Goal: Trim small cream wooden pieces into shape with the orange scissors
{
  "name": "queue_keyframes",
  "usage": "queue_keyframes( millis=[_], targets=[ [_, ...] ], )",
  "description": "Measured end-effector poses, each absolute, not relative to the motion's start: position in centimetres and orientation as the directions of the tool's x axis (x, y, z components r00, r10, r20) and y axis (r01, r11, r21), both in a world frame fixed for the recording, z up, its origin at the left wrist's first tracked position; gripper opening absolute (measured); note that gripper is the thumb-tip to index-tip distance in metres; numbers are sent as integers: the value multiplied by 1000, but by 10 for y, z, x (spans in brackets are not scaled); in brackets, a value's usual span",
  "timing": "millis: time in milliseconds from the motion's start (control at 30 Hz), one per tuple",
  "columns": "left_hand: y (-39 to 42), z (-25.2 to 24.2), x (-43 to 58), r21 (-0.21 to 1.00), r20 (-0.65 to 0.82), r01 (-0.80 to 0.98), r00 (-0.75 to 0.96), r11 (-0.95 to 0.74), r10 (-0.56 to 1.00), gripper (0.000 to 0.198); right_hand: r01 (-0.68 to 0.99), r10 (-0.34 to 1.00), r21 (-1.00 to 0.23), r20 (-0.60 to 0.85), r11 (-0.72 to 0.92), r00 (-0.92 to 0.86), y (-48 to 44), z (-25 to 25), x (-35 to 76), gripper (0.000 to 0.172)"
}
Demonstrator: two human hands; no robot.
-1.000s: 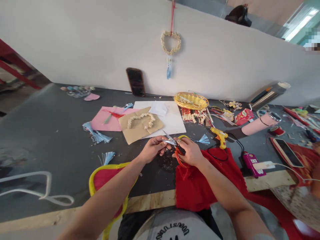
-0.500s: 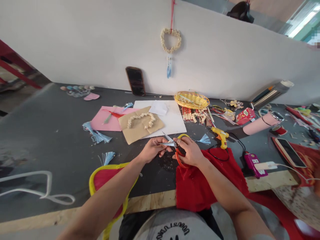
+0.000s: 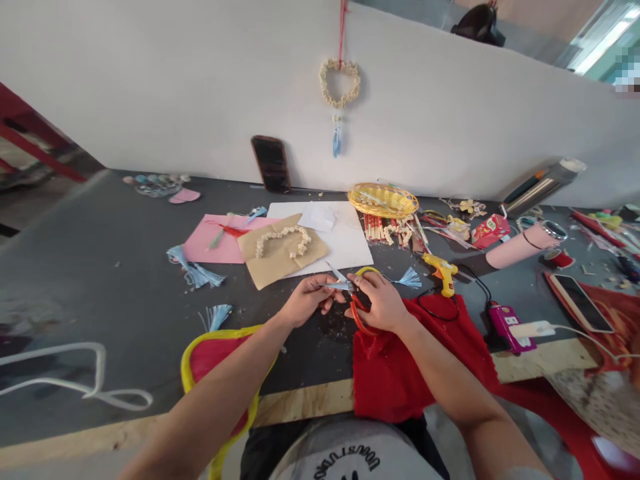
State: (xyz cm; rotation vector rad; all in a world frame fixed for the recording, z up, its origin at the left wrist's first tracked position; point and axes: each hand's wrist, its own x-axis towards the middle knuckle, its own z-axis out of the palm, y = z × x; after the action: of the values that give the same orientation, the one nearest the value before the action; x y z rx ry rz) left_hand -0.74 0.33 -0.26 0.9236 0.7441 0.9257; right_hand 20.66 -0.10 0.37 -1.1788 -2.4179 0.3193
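My right hand is closed on the red-orange handles of a pair of scissors, whose blades stand apart and point left. Close to the blades, my left hand is pinched with its fingertips together; whatever is between them is too small to make out. Beyond the hands lies a curved strand of cream beads or shells on brown paper. Under my right wrist is a red cloth. A light-blue tassel lies to the right of the scissors.
A yellow glue gun and a purple power socket with cords lie at right. A yellow basket and a pink bottle are farther back. A phone leans on the wall, below left of a hanging heart.
Hardly anything differs. The view has shifted very slightly; both hands and the scissors hold nearly the same pose.
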Motion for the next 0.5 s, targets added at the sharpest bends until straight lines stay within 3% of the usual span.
queue_keyframes(
  millis=[500],
  targets=[
    [4, 2, -6, 851, -153, -416, 387, 321, 909, 35, 715, 810, -379, 262, 587, -525, 1, 2, 209, 72]
  ],
)
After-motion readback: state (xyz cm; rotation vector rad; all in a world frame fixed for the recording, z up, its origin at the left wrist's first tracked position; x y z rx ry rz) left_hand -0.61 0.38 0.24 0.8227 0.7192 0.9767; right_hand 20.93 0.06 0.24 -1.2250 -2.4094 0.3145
